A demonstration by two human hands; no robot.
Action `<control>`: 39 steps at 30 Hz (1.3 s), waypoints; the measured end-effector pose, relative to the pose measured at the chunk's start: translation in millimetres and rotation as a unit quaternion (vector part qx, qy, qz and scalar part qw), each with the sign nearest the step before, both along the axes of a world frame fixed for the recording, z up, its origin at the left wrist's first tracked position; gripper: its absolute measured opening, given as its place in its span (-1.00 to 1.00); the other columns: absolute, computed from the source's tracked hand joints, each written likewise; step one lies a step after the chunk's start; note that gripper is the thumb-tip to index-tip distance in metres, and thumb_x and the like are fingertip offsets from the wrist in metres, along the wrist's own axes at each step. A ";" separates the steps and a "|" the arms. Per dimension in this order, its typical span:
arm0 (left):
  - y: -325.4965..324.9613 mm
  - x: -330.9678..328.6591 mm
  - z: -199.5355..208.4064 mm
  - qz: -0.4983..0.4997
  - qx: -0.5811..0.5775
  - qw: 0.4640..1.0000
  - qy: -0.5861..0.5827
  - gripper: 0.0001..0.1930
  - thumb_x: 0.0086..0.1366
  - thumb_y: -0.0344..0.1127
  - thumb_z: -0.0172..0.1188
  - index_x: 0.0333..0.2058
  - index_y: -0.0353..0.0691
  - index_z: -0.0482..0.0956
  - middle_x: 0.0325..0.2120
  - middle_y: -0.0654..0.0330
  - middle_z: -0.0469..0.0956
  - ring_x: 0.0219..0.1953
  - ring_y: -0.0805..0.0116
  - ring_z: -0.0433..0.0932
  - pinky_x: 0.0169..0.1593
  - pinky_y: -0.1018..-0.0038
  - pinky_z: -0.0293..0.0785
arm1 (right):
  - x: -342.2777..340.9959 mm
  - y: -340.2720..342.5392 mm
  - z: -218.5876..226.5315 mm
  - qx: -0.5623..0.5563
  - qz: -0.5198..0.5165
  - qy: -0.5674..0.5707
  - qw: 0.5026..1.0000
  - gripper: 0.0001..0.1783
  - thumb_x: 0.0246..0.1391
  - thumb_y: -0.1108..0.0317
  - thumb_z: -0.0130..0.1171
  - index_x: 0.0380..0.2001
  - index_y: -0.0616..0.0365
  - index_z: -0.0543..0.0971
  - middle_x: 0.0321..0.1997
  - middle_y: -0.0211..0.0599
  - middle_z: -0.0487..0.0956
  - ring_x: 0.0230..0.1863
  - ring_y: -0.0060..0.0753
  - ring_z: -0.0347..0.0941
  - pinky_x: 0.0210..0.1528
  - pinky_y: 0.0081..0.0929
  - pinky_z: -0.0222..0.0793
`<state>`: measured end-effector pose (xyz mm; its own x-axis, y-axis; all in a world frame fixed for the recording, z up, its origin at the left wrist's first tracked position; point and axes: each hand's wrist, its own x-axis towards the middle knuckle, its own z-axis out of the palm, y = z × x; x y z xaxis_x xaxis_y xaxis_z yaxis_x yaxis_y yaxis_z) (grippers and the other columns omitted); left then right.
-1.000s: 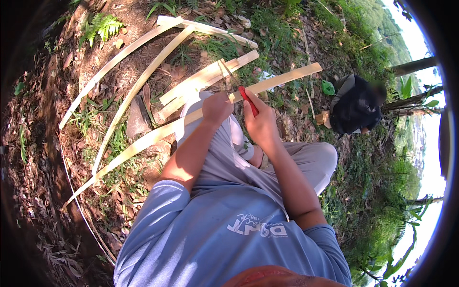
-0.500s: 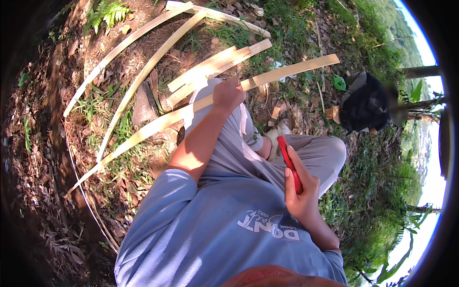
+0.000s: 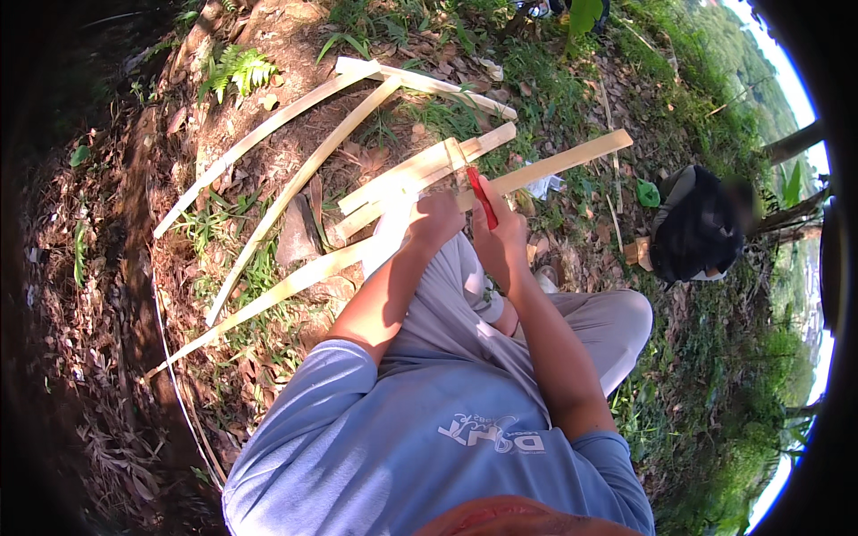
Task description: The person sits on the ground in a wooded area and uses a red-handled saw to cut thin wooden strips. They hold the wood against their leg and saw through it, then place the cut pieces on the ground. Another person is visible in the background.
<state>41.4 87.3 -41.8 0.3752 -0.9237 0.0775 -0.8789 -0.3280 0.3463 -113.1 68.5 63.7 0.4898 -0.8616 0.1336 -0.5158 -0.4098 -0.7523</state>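
Note:
A long pale bamboo strip lies slantwise across my raised knee, its near end reaching down to the left. My left hand is closed around the strip at the knee. Just right of it, my right hand grips a slim red utility knife, its upper end against or just over the strip. Whether a blade touches the bamboo is too small to tell. Beyond my left hand lie shorter bamboo pieces, partly overlapping.
Longer bamboo strips rest on the leafy ground to the left and far side. A flat stone sits beside them. At the right is a dark bag-like bundle with a green plastic piece. A fern grows at the far left.
My right hand has moved up and left with the red utility knife, from over my lap to the strip beside my left hand. The left hand still holds the strip; the view has shifted slightly.

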 end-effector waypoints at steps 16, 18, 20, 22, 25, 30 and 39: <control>-31.3 130.0 -9.3 -0.040 0.071 0.996 -0.047 -0.09 0.15 -0.20 0.54 0.43 -0.28 0.32 0.53 -0.14 0.11 0.59 -0.13 0.06 0.51 -0.19 0.08 | -268.6 -61.5 126.2 -0.129 -0.266 -0.356 0.886 -0.50 0.60 0.29 -0.02 0.43 0.32 0.46 -0.62 -0.65 0.15 -0.65 -0.77 -0.02 -0.61 -0.61 -0.05; -26.3 128.8 -21.5 0.011 0.038 0.989 -0.144 -0.20 0.11 -0.24 0.53 0.33 -0.31 0.47 0.53 -0.16 0.11 0.58 -0.21 0.08 0.52 -0.25 0.02 | -280.0 -94.6 84.5 -0.126 -0.325 -0.308 0.885 -0.52 0.58 0.28 0.06 0.42 0.24 0.50 -0.60 -0.64 0.22 -0.63 -0.78 0.03 -0.60 -0.62 -0.02; -39.9 142.7 -32.0 0.018 0.168 0.979 -0.116 -0.23 0.17 -0.15 0.47 0.34 -0.27 0.48 0.48 -0.13 0.25 0.58 -0.12 0.13 0.54 -0.27 -0.03 | -291.5 -124.5 25.7 -0.121 -0.354 -0.283 0.883 -0.57 0.58 0.29 0.06 0.37 0.20 0.56 -0.52 -0.63 0.40 -0.64 -0.81 0.12 -0.61 -0.68 0.05; -45.8 147.8 -40.2 0.017 0.243 0.967 -0.079 -0.28 0.26 -0.06 0.41 0.33 -0.25 0.48 0.42 -0.10 0.38 0.55 -0.05 0.22 0.56 -0.18 0.00 | -316.2 -149.0 -15.5 -0.037 -0.353 -0.309 0.882 -0.60 0.58 0.29 0.06 0.32 0.17 0.61 -0.44 -0.62 0.59 -0.64 -0.85 0.20 -0.61 -0.74 0.12; -40.4 157.2 -55.2 0.057 0.263 0.962 -0.039 -0.33 0.29 -0.04 0.43 0.29 -0.20 0.49 0.36 -0.10 0.48 0.43 -0.07 0.43 0.52 0.02 0.24 | -319.5 -152.8 -20.7 0.086 -0.334 -0.313 0.885 -0.62 0.58 0.31 0.04 0.27 0.26 0.61 -0.27 -0.50 0.69 -0.62 -0.90 0.22 -0.61 -0.76 0.13; -45.9 146.7 -37.0 0.075 0.299 0.951 0.010 -0.57 0.22 -0.43 0.32 0.09 -0.40 0.67 0.23 -0.20 0.60 0.30 -0.13 0.59 0.29 0.05 0.55 | -308.2 -158.9 -21.9 0.089 -0.359 -0.314 0.874 -0.62 0.59 0.28 0.03 0.29 0.15 0.62 -0.61 -0.70 0.40 -0.72 -0.85 0.08 -0.71 -0.67 -0.01; -43.8 160.6 -49.1 0.035 0.198 0.979 -0.009 -0.44 0.20 -0.46 0.32 0.18 -0.48 0.44 0.03 -0.16 0.72 0.10 -0.17 0.71 0.33 -0.02 0.42 | -322.1 -163.0 -23.9 0.120 -0.351 -0.302 0.878 -0.65 0.58 0.28 0.05 0.25 0.11 0.66 -0.54 -0.71 0.49 -0.72 -0.88 0.14 -0.71 -0.73 0.08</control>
